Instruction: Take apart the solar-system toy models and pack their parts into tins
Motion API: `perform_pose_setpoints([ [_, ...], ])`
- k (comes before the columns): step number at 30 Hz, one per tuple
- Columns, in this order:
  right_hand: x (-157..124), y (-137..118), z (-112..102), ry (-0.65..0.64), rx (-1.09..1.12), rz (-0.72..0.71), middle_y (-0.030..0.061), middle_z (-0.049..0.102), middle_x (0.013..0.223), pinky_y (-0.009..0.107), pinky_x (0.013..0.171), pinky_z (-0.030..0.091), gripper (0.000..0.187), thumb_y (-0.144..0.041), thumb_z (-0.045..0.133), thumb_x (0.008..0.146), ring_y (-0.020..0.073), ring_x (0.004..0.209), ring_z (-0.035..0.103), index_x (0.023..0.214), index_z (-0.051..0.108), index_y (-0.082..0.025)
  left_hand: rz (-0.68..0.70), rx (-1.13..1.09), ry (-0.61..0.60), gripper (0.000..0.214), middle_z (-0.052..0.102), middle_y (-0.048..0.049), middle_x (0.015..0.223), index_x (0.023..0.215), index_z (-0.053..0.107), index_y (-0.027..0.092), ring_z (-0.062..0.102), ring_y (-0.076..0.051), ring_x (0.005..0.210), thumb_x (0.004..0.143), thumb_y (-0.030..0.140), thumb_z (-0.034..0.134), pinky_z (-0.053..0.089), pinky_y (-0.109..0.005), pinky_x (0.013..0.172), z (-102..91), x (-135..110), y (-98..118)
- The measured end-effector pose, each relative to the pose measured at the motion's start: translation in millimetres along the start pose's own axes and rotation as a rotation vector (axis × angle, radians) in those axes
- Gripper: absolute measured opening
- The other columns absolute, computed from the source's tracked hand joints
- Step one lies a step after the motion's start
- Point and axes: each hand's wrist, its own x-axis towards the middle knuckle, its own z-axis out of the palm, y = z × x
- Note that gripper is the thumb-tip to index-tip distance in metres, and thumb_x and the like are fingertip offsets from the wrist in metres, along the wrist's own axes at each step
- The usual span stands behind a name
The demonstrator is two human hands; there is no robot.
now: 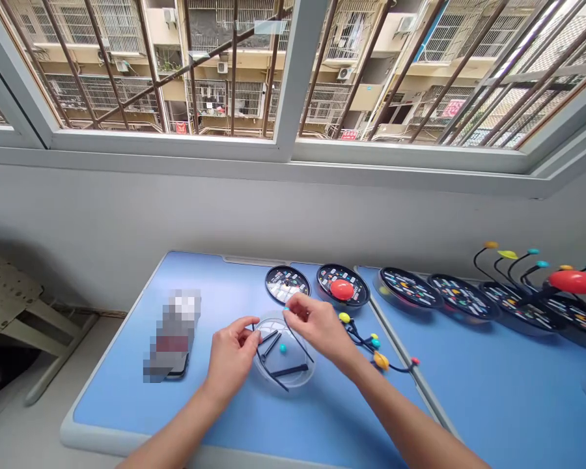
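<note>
Rods (299,340), one in each hand, over a clear bowl (293,355)

Left hand (232,352) and right hand (317,324) each form a narrow pinch, thumb and fingers together on one slim black rod. Both rods slant down from the grip across the bowl, which sits below and between the hands. A teal tip (286,308) shows by the right fingertips.

Under the grip, inside the bowl, lie one teal bead (282,349) and at least three black sticks (290,370).

Just right of the grip is one bundle of dark stems (399,369) with yellow, teal, orange and red ends. Beyond the grip, a row of six dark discs (410,288) runs off rightward; the second bears one red ball (342,290). Far right, one red oval (576,281) stands among curved stems.

Left of the grip lies one pixelated item (176,335), too masked to name. All rest on blue tabletop (127,391).
</note>
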Motion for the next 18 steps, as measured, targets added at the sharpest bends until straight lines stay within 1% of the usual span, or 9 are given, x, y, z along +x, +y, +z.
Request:
perform_pose_setpoints([
  [2, -1.6, 0.7, -15.8, 0.049, 0.258, 0.115, -0.0027, 0.056, 0.057, 0.024, 0.048, 0.034, 0.010, -0.027, 0.055, 0.072, 0.0113, 0.049, 0.045, 0.067, 0.050, -0.020, 0.022, 0.062, 0.005, 0.029, 0.068, -0.0027, 0.062, 0.094, 0.066, 0.013, 0.056, -0.014, 0.052, 0.073, 0.027, 0.050, 0.046, -0.025, 0.054, 5.0, 5.1, 2.1],
  [4, -3.2, 3.4, -26.9, 0.070, 0.470, 0.199, -0.0015, 0.059, 0.058, 0.024, 0.047, 0.035, 0.013, -0.030, 0.058, 0.068, 0.0109, 0.048, 0.045, 0.069, 0.051, -0.020, 0.061, 0.142, 0.008, 0.030, 0.068, -0.0024, 0.061, 0.095, 0.066, 0.014, 0.056, -0.014, 0.051, 0.074, 0.025, 0.048, 0.045, -0.024, 0.054, 10.4, 10.3, 2.8],
  [6, -5.5, 7.6, -32.0, 0.063, 0.650, 0.251, -0.0003, 0.061, 0.057, 0.024, 0.047, 0.035, 0.016, -0.032, 0.061, 0.065, 0.0104, 0.047, 0.046, 0.069, 0.052, -0.019, 0.105, 0.214, 0.008, 0.031, 0.068, -0.0014, 0.059, 0.097, 0.067, 0.014, 0.056, -0.014, 0.050, 0.075, 0.025, 0.048, 0.044, -0.025, 0.055, 15.0, 15.0, 1.9],
  [8, -8.8, 11.9, -32.1, 0.029, 0.789, 0.287, 0.0008, 0.062, 0.058, 0.024, 0.047, 0.036, 0.018, -0.032, 0.064, 0.064, 0.0097, 0.046, 0.047, 0.068, 0.053, -0.018, 0.140, 0.254, 0.002, 0.033, 0.068, -0.0015, 0.059, 0.100, 0.067, 0.014, 0.056, -0.014, 0.051, 0.075, 0.026, 0.049, 0.045, -0.026, 0.057, 17.8, 18.7, 0.0],
  [11, -14.2, 16.2, -28.1, -0.028, 0.917, 0.327, 0.0022, 0.065, 0.061, 0.023, 0.047, 0.036, 0.021, -0.032, 0.067, 0.065, 0.0088, 0.047, 0.048, 0.069, 0.055, -0.016, 0.162, 0.276, -0.030, 0.034, 0.073, -0.0050, 0.076, 0.102, 0.068, 0.017, 0.058, -0.015, 0.055, 0.073, 0.026, 0.052, 0.047, -0.027, 0.061, 18.7, 21.4, -0.8],
  [13, -17.4, 16.3, -25.6, -0.048, 0.961, 0.349, 0.0023, 0.065, 0.062, 0.022, 0.048, 0.037, 0.022, -0.032, 0.069, 0.064, 0.0088, 0.048, 0.049, 0.070, 0.055, -0.015, 0.167, 0.293, -0.034, 0.033, 0.073, -0.0066, 0.083, 0.099, 0.070, 0.018, 0.059, -0.016, 0.057, 0.073, 0.026, 0.052, 0.047, -0.028, 0.061, 18.0, 20.7, 3.0],
  [15, -20.5, 13.4, -24.0, -0.067, 0.979, 0.369, 0.0022, 0.064, 0.062, 0.022, 0.048, 0.037, 0.024, -0.033, 0.070, 0.064, 0.0085, 0.049, 0.050, 0.070, 0.056, -0.015, 0.163, 0.276, -0.030, 0.031, 0.073, -0.0067, 0.080, 0.094, 0.071, 0.017, 0.060, -0.017, 0.059, 0.075, 0.029, 0.049, 0.047, -0.027, 0.060, 17.1, 17.0, 11.7],
  [16, -22.4, 10.7, -23.3, -0.080, 0.982, 0.374, 0.0019, 0.064, 0.062, 0.022, 0.048, 0.036, 0.024, -0.033, 0.070, 0.065, 0.0081, 0.049, 0.049, 0.070, 0.056, -0.015, 0.161, 0.244, -0.050, 0.031, 0.073, -0.0064, 0.078, 0.091, 0.071, 0.017, 0.061, -0.017, 0.062, 0.077, 0.031, 0.047, 0.046, -0.026, 0.060, 16.7, 13.8, 17.8],
  [18, -28.1, 3.5, -21.8, -0.115, 0.976, 0.370, 0.0006, 0.062, 0.062, 0.021, 0.048, 0.036, 0.023, -0.033, 0.070, 0.065, 0.0074, 0.049, 0.047, 0.071, 0.058, -0.014, 0.148, 0.139, -0.155, 0.030, 0.071, -0.0052, 0.074, 0.082, 0.071, 0.016, 0.060, -0.017, 0.065, 0.079, 0.033, 0.046, 0.045, -0.025, 0.060, 15.9, 4.5, 31.5],
])
